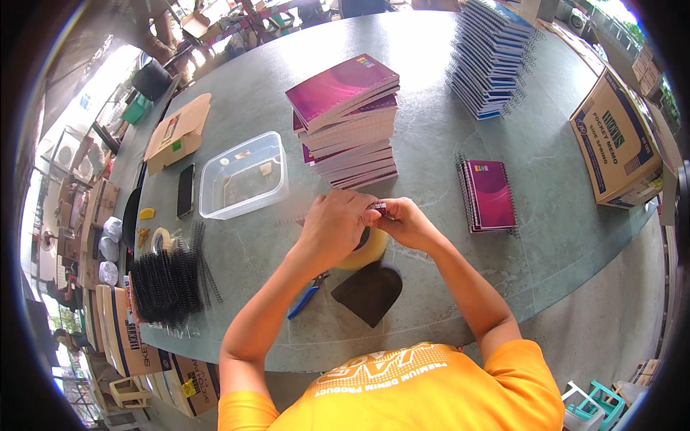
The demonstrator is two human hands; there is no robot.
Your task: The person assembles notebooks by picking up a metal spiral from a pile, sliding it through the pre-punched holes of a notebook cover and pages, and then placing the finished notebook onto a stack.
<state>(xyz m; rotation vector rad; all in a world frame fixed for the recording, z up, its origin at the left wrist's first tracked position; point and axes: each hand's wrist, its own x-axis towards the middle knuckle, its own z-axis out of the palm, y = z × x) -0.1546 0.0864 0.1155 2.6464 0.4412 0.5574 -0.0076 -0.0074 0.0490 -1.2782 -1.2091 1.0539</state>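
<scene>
In front of me my left hand (334, 228) and my right hand (408, 226) come together, fingers closed. Between their fingertips shows the narrow dark purple edge of a notebook (379, 208); the hands hide most of it. A thin wire coil (286, 221) pokes out left of my left hand. Partly under the hands lies a roll of clear tape (371, 251). Nearer to me are a dark flat pad (368, 294) and blue-handled cutters (305, 300). Just beyond my hands rises a tall stack of purple notebooks (352, 129), with no wire visible on them.
Wire-bound purple notebooks (490, 195) lie at right, before a brown carton (618, 140). A tall stack of blue spiral notebooks (490, 61) stands far right. Leftward are a clear plastic tub (244, 176), a phone (186, 190), and a heap of black wire coils (165, 287).
</scene>
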